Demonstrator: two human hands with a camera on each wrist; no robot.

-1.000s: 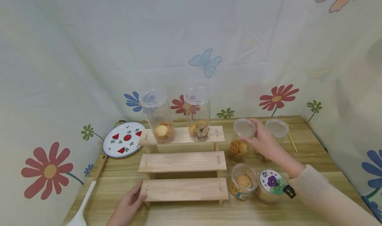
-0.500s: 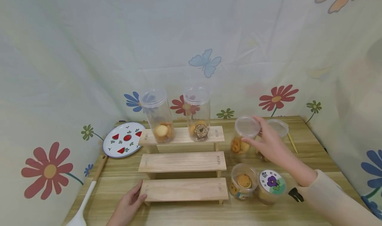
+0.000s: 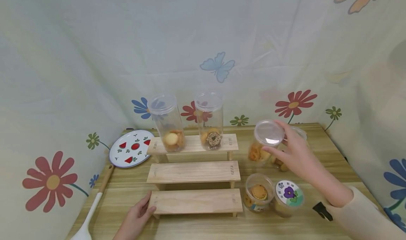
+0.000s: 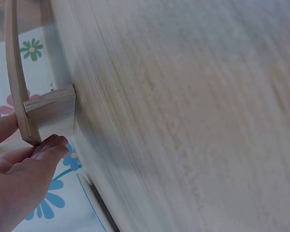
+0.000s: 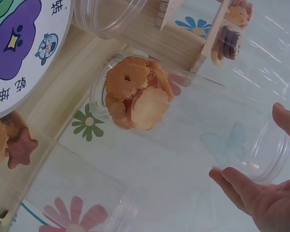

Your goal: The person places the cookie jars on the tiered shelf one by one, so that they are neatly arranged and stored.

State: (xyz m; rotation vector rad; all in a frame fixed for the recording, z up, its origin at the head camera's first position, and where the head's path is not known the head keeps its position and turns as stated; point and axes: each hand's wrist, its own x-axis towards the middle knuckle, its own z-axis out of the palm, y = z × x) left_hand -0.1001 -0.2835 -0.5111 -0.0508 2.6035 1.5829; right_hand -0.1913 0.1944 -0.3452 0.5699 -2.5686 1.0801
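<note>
My right hand (image 3: 295, 150) holds a tall clear cookie jar (image 3: 259, 152) near its lid, thumb on one side and fingers on the other. Round cookies (image 5: 137, 96) lie at the jar's bottom in the right wrist view. Partly hidden behind this hand is another clear jar (image 3: 280, 165). At the left end of the lowest step of a three-step wooden shelf (image 3: 196, 201), my left hand (image 3: 136, 211) pinches the board's edge; the left wrist view shows the fingers (image 4: 50, 147) beneath it. Two tall cookie jars, one on the left (image 3: 172, 141) and one on the right (image 3: 213, 139), stand on the top step.
Right of the shelf stand a short cookie tub (image 3: 258, 194) and a tub with a purple flower lid (image 3: 288, 194). A patterned plate (image 3: 131, 148) and a white spatula with a wooden handle (image 3: 95, 204) lie at the left. A flowered curtain (image 3: 219, 32) surrounds the table.
My right hand has moved the cookie jar a little to the right and slightly up in the head view, covering more of the jar behind. My left hand has stayed at the shelf.
</note>
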